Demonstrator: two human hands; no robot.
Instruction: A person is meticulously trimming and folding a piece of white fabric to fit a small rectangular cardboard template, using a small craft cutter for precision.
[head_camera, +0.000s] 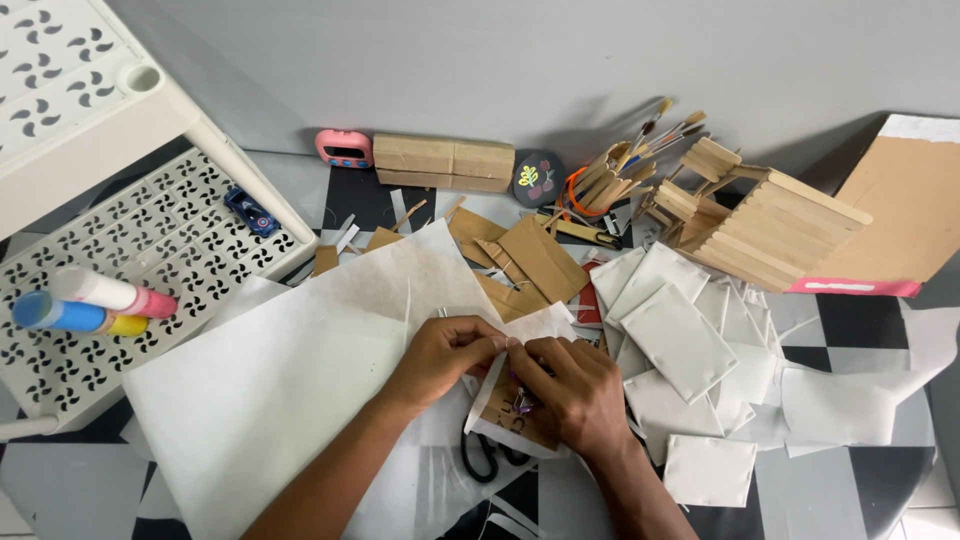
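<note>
Beside the white perforated plastic rack (150, 240), the left hand (440, 355) and right hand (575, 390) pinch a thin white paper sheet (535, 325) wrapped over brown cardboard (515, 410) above black scissors (482, 455); light, floppy, probably easily torn, best held at its folded edge

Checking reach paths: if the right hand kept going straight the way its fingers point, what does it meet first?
The right hand points up-left, fingertips already at the left hand over the small white paper piece both pinch. So it would likely meet the left hand's fingers first, then the large white sheet. Depth is unclear.
</note>
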